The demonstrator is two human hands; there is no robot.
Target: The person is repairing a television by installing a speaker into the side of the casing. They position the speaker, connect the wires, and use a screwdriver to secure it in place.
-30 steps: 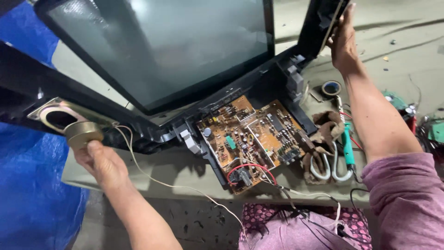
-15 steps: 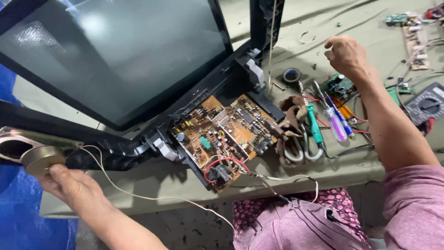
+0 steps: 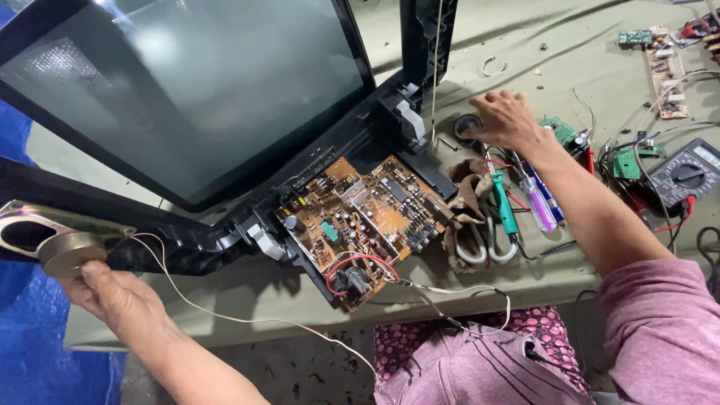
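A: While the left hand [image 3: 112,296] sits at the bench [image 3: 247,289] edge, note its grip: fingers curled and pressing on the oval speaker [image 3: 56,244], thumb at the round magnet on its back.

B: Where is the speaker, exactly?

A: Far left, just off the bench corner, against the black frame of the tube television [image 3: 187,97]. A thin pale wire [image 3: 225,315] runs from it toward the lap.

B: Handling?

A: Magnet end likely heavy for its size; metal basket stiff. The cone would be papery and easily dented, so take it by rim or magnet, never the cone. The wire looks fine enough to snap at its joint if tugged.

B: Right hand [image 3: 506,120]?

A: Palm down, fingers loosely spread, resting among tools beside a roll of black tape [image 3: 466,124], near the green-handled screwdriver [image 3: 504,202]. Nothing visibly pinched. The brown circuit board [image 3: 360,217] lies between both hands.
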